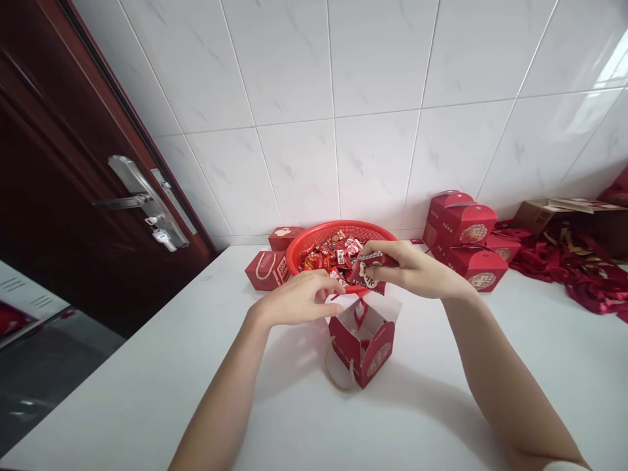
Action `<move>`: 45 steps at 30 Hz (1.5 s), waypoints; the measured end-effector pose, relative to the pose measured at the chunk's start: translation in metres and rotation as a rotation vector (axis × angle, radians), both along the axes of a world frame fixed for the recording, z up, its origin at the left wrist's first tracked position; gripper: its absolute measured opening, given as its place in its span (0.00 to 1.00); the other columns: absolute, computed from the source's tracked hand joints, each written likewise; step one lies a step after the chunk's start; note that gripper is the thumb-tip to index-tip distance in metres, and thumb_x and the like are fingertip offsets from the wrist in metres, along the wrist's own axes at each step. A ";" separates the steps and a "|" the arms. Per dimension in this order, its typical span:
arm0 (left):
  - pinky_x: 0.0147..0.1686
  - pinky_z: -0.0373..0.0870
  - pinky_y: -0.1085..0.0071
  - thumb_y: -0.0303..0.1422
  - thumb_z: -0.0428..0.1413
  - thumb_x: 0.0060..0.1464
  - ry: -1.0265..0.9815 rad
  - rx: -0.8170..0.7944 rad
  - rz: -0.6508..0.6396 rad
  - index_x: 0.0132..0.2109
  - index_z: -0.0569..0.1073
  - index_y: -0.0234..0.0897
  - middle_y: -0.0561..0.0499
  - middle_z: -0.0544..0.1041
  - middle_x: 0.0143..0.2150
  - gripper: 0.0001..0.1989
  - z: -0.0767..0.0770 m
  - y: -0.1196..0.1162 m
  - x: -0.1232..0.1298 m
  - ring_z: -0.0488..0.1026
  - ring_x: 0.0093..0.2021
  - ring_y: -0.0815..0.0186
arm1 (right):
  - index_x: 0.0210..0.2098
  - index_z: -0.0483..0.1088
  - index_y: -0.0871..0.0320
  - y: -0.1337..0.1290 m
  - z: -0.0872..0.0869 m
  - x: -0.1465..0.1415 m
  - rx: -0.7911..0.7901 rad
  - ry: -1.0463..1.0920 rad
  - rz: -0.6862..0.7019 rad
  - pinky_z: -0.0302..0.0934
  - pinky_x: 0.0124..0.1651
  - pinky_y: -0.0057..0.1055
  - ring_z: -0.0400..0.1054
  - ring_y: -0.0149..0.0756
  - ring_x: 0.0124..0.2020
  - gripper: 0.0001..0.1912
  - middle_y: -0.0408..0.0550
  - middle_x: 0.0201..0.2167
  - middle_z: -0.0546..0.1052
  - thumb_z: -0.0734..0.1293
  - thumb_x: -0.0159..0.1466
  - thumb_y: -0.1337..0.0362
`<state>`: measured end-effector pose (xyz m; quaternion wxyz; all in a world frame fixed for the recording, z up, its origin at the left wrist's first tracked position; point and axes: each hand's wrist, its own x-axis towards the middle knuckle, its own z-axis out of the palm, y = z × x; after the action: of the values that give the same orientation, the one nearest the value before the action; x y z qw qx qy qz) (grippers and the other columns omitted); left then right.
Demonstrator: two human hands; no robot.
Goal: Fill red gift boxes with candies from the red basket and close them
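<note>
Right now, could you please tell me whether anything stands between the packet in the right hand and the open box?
Nothing visible stands between the red packet in the right hand and the open box; a pale flap leans outward, and the left hand is beside the opening.

This looks to me like a room in a home, though I can't tell which one. Beyond the left hand (305, 297) and right hand (415, 268) rises a wall of glossy, marble-veined tiles (294, 72), and off to their left stands a dark red-brown door (49, 131) with keys (165, 239) hanging below its lever handle (122, 202); beneath them spreads a white tabletop (191, 353).
</note>
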<state>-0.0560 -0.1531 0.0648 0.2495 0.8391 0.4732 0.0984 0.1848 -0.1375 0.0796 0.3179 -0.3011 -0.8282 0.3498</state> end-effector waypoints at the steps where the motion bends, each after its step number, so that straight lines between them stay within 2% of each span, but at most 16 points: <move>1: 0.45 0.71 0.64 0.44 0.57 0.57 0.071 -0.011 0.010 0.49 0.78 0.40 0.47 0.78 0.46 0.18 0.003 -0.003 -0.002 0.75 0.47 0.56 | 0.36 0.72 0.57 -0.002 0.000 -0.002 0.030 -0.037 0.013 0.57 0.30 0.29 0.63 0.31 0.28 0.04 0.41 0.28 0.72 0.65 0.62 0.65; 4: 0.41 0.70 0.68 0.46 0.57 0.56 0.175 -0.085 -0.010 0.49 0.77 0.39 0.48 0.78 0.44 0.19 0.008 -0.006 -0.009 0.75 0.46 0.56 | 0.38 0.71 0.57 -0.005 -0.005 -0.010 0.071 -0.166 0.050 0.56 0.29 0.28 0.63 0.31 0.27 0.05 0.41 0.27 0.72 0.63 0.64 0.67; 9: 0.45 0.69 0.69 0.45 0.62 0.51 0.198 -0.181 -0.082 0.57 0.72 0.40 0.47 0.76 0.55 0.28 0.003 -0.002 -0.019 0.74 0.52 0.56 | 0.40 0.73 0.57 -0.005 -0.016 -0.017 0.030 -0.444 0.204 0.54 0.27 0.28 0.64 0.31 0.25 0.09 0.42 0.27 0.75 0.61 0.66 0.69; 11: 0.45 0.70 0.69 0.44 0.63 0.49 0.209 -0.199 -0.080 0.59 0.71 0.39 0.46 0.75 0.57 0.31 0.001 0.000 -0.019 0.74 0.52 0.56 | 0.43 0.74 0.57 -0.005 -0.019 -0.019 0.077 -0.519 0.197 0.55 0.28 0.28 0.67 0.33 0.27 0.11 0.45 0.29 0.77 0.61 0.66 0.69; 15: 0.45 0.70 0.70 0.43 0.63 0.48 0.223 -0.231 -0.099 0.61 0.70 0.37 0.45 0.76 0.55 0.33 0.001 0.000 -0.015 0.74 0.52 0.56 | 0.44 0.75 0.58 -0.005 -0.020 -0.022 0.150 -0.494 0.129 0.57 0.31 0.28 0.69 0.34 0.29 0.12 0.47 0.32 0.78 0.61 0.66 0.69; 19: 0.47 0.69 0.70 0.42 0.64 0.48 0.243 -0.240 -0.115 0.61 0.69 0.38 0.45 0.75 0.57 0.34 0.002 0.000 -0.012 0.73 0.53 0.56 | 0.45 0.75 0.58 -0.005 -0.020 -0.022 0.101 -0.504 0.178 0.57 0.30 0.29 0.69 0.34 0.27 0.11 0.46 0.31 0.79 0.63 0.67 0.64; 22: 0.47 0.69 0.70 0.42 0.63 0.48 0.261 -0.240 -0.121 0.62 0.68 0.39 0.46 0.75 0.58 0.35 0.003 -0.001 -0.011 0.73 0.53 0.57 | 0.48 0.74 0.56 -0.004 -0.020 -0.022 0.069 -0.535 0.205 0.59 0.32 0.29 0.72 0.36 0.30 0.12 0.46 0.34 0.80 0.64 0.68 0.59; 27: 0.49 0.69 0.69 0.46 0.62 0.49 0.301 -0.241 -0.107 0.64 0.67 0.40 0.46 0.74 0.60 0.36 0.003 -0.002 -0.012 0.73 0.56 0.56 | 0.48 0.74 0.55 -0.005 -0.016 -0.017 0.166 -0.591 0.043 0.60 0.36 0.32 0.73 0.40 0.37 0.13 0.49 0.39 0.80 0.63 0.68 0.57; 31: 0.50 0.69 0.69 0.47 0.61 0.50 0.324 -0.253 -0.114 0.66 0.66 0.41 0.46 0.74 0.61 0.38 0.004 -0.002 -0.012 0.72 0.58 0.54 | 0.50 0.73 0.53 -0.009 -0.010 -0.003 0.187 -0.701 -0.077 0.60 0.36 0.34 0.73 0.43 0.37 0.16 0.50 0.39 0.80 0.62 0.68 0.54; 34: 0.48 0.69 0.70 0.47 0.62 0.49 0.334 -0.255 -0.114 0.65 0.67 0.42 0.46 0.74 0.61 0.38 0.006 -0.004 -0.010 0.72 0.58 0.54 | 0.51 0.72 0.52 -0.013 -0.009 0.009 0.160 -0.823 -0.217 0.60 0.34 0.34 0.73 0.45 0.38 0.18 0.50 0.39 0.79 0.64 0.65 0.52; 38: 0.48 0.69 0.70 0.50 0.63 0.49 0.317 -0.256 -0.148 0.64 0.68 0.43 0.47 0.76 0.58 0.38 0.008 -0.007 -0.010 0.72 0.57 0.54 | 0.44 0.71 0.53 -0.016 -0.009 0.016 0.068 -0.936 -0.376 0.59 0.30 0.33 0.72 0.45 0.36 0.17 0.50 0.38 0.78 0.67 0.62 0.50; 40: 0.47 0.69 0.70 0.53 0.63 0.47 0.293 -0.266 -0.165 0.64 0.68 0.43 0.47 0.76 0.58 0.40 0.008 -0.009 -0.010 0.72 0.57 0.54 | 0.44 0.71 0.53 -0.016 -0.010 0.014 0.030 -0.955 -0.400 0.59 0.29 0.32 0.72 0.44 0.35 0.17 0.50 0.38 0.78 0.67 0.61 0.50; 42: 0.46 0.69 0.70 0.54 0.63 0.47 0.273 -0.270 -0.169 0.64 0.68 0.42 0.47 0.77 0.56 0.40 0.008 -0.011 -0.010 0.73 0.56 0.54 | 0.47 0.71 0.52 -0.017 -0.012 0.012 0.025 -0.950 -0.363 0.59 0.29 0.32 0.73 0.44 0.35 0.18 0.50 0.39 0.78 0.68 0.61 0.52; 45: 0.42 0.69 0.70 0.51 0.61 0.51 0.240 -0.249 -0.137 0.61 0.71 0.40 0.46 0.78 0.52 0.34 0.006 -0.013 -0.007 0.75 0.51 0.55 | 0.53 0.71 0.51 -0.021 -0.019 0.010 0.078 -0.910 -0.272 0.61 0.31 0.34 0.74 0.46 0.36 0.22 0.50 0.38 0.79 0.69 0.60 0.53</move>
<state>-0.0632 -0.1660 0.0707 0.2992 0.8376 0.4501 -0.0789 0.1943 -0.1581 0.0610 -0.0229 -0.5172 -0.8489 0.1062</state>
